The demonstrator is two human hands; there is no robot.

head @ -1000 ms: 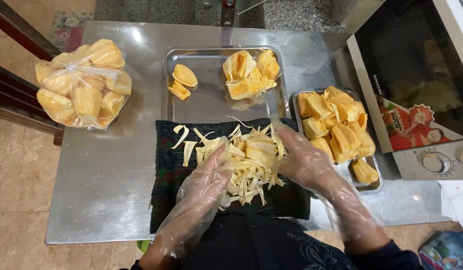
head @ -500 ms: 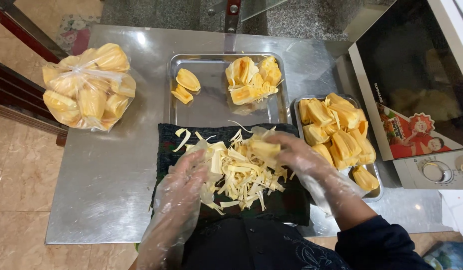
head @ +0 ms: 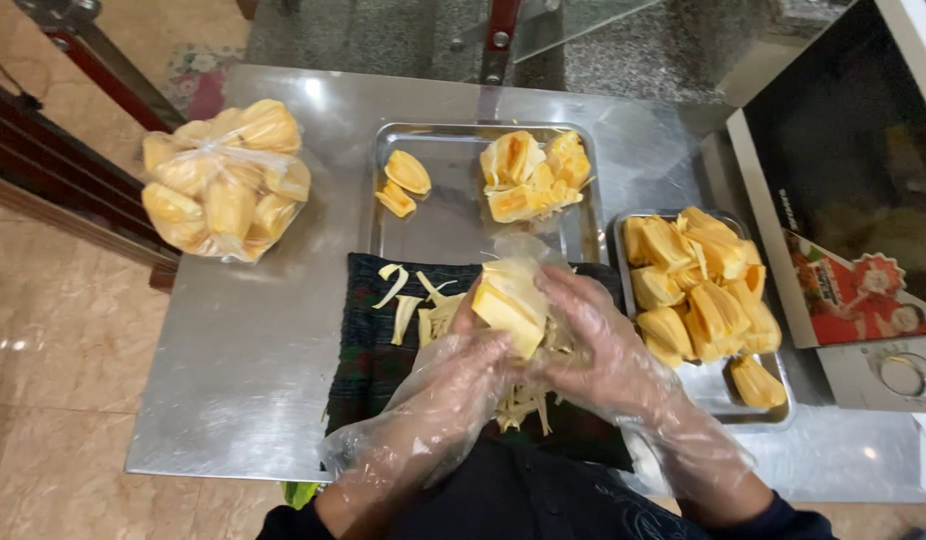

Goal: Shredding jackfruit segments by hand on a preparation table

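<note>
Holding a pale yellow jackfruit piece (head: 510, 305) between them, both hands wear loose clear plastic gloves and meet above a dark checked cloth (head: 368, 365) spread on a steel table (head: 248, 390); the left hand (head: 461, 378) curls its fingers under the near side of the piece, while the right hand (head: 595, 350) closes over its far side with fingers bent, so the two hands press toward each other around the fruit. Pale stringy fibres (head: 413, 305) lie scattered on the cloth beneath and beside the hands. Behind the cloth sits a shallow steel tray (head: 453, 215) with two small yellow pods (head: 403, 183) at its left and a cluster of opened pods (head: 531, 175) at its right. A second steel tray (head: 723, 385), to the right, is heaped with yellow pods (head: 698, 280). A tied clear plastic bag of pods (head: 226, 180) rests at the table's left rear, and a microwave oven (head: 853, 180) stands at the far right
</note>
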